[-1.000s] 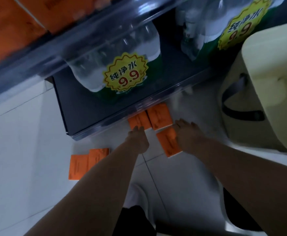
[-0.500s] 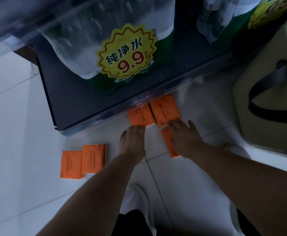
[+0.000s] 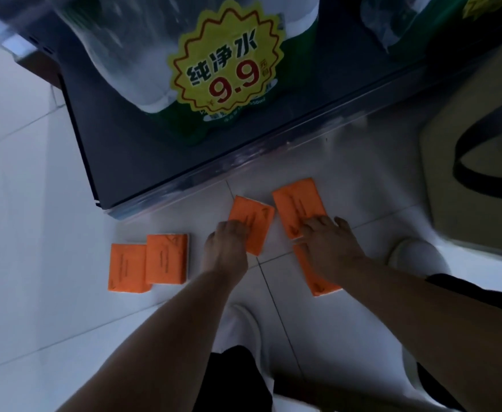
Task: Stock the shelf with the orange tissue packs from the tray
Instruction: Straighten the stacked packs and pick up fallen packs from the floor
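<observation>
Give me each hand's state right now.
Left hand: touches the middle orange pack; grip cannot be told.
Right hand: open, resting flat on the rear right orange pack.

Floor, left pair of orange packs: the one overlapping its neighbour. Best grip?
Probably from above, pinching the overlapping pack across its near and far short ends. It lies nearly flat on the floor with both ends free; its left long edge rests on the leftmost pack, leaving no finger room there.
</observation>
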The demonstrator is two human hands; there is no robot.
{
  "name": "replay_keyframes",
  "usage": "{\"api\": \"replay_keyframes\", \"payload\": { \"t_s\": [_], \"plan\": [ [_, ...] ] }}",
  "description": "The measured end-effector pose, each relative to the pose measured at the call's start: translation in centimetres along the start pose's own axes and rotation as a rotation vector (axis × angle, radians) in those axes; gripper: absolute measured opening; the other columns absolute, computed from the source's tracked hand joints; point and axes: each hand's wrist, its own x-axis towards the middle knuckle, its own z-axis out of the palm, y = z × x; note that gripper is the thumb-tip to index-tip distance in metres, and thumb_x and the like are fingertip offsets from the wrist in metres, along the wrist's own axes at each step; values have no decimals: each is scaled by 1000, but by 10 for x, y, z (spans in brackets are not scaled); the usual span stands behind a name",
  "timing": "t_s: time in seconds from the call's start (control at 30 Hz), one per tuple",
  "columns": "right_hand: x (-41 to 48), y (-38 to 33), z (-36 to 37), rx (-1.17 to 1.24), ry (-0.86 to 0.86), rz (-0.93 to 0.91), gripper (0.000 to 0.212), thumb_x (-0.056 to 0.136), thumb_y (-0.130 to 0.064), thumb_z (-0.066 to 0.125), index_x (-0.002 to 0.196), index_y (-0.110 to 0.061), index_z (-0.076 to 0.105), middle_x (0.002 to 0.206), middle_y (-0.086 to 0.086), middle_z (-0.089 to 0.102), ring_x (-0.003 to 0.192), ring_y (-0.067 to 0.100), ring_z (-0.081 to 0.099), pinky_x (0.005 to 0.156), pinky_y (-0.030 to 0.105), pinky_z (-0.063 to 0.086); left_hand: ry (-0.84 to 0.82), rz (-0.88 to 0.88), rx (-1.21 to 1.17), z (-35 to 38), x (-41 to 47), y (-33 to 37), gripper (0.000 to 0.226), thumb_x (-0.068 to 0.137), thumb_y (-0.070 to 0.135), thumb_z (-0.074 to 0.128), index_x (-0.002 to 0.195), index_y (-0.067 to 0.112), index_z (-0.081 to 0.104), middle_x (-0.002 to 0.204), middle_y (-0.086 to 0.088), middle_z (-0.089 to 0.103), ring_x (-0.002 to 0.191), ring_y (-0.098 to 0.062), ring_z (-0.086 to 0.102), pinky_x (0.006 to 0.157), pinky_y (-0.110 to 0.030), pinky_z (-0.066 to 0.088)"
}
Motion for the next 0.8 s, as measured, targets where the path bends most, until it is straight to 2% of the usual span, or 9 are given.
{"api": "replay_keyframes", "payload": {
  "t_s": [0.07, 0.17, 0.3, 0.4, 0.47, 0.57, 0.63, 0.73, 0.8],
  "plan": [
    [2, -1, -3, 43, 51, 13, 41, 90, -33, 43, 128, -18, 51, 132, 4, 48, 125, 26, 41, 109, 44, 24, 100, -239, -144, 5, 6, 0, 41, 84, 9, 57, 124, 10, 47, 126, -11, 47, 114, -30, 45, 89, -41, 42],
    [11, 2, -8, 55, 179, 56, 42, 80, -23, 54, 122, -15, 55, 124, 9, 52, 117, 32, 47, 100, 43, 33, 57, -477, -270, 13, 15, 2, 49, 85, 26, 64, 127, 11, 43, 130, -12, 46, 119, -31, 43, 92, -41, 41],
    [25, 8, -16, 71, 225, 120, 43, 85, -16, 50, 128, -14, 47, 134, 8, 44, 121, 29, 41, 98, 42, 32, -19, -508, -194, 18, 24, 9, 67, 79, 50, 68, 129, 13, 42, 129, -9, 51, 119, -30, 43, 92, -40, 39],
    [32, 13, -19, 75, 229, 131, 49, 88, -14, 47, 137, -14, 40, 143, 7, 36, 129, 27, 35, 102, 42, 31, -83, -536, -129, 11, 27, 10, 67, 73, 56, 71, 121, 14, 51, 122, -10, 54, 116, -30, 44, 90, -39, 39],
    [38, 14, -19, 66, 178, 94, 57, 88, -16, 48, 143, -14, 33, 152, 6, 27, 138, 26, 26, 107, 42, 26, -18, -522, -114, 2, 24, 6, 54, 74, 46, 71, 114, 16, 53, 116, -10, 55, 112, -32, 46, 86, -41, 40],
    [46, 6, -21, 85, 85, 19, 63, 93, -20, 46, 150, -16, 19, 160, 3, 7, 147, 21, 4, 116, 41, 9, 133, -446, -226, -7, 17, -6, 31, 78, 22, 65, 102, 15, 47, 107, -10, 57, 101, -33, 52, 80, -42, 43],
    [51, -2, -22, 83, 50, -11, 61, 99, -23, 38, 153, -19, 11, 161, 0, -2, 147, 20, -3, 117, 41, 2, 166, -365, -342, -12, 9, -14, 29, 78, 15, 65, 96, 19, 43, 97, -6, 60, 92, -29, 57, 75, -38, 45],
    [50, -4, -21, 38, 13, -19, 72, 94, -20, 47, 153, -22, 5, 161, -1, -1, 147, 20, 0, 118, 40, 6, 142, -327, -478, -16, -3, -21, 39, 76, 12, 69, 98, 27, 40, 91, 4, 56, 82, -17, 54, 70, -28, 41],
    [47, 2, -15, 74, 52, 64, 75, 91, -14, 48, 153, -21, 7, 160, 1, 3, 147, 21, 4, 117, 41, 13, 135, -336, -510, -12, -12, -24, 40, 76, 10, 69, 99, 26, 42, 89, 6, 55, 81, -15, 54, 68, -25, 37]
  ]
}}
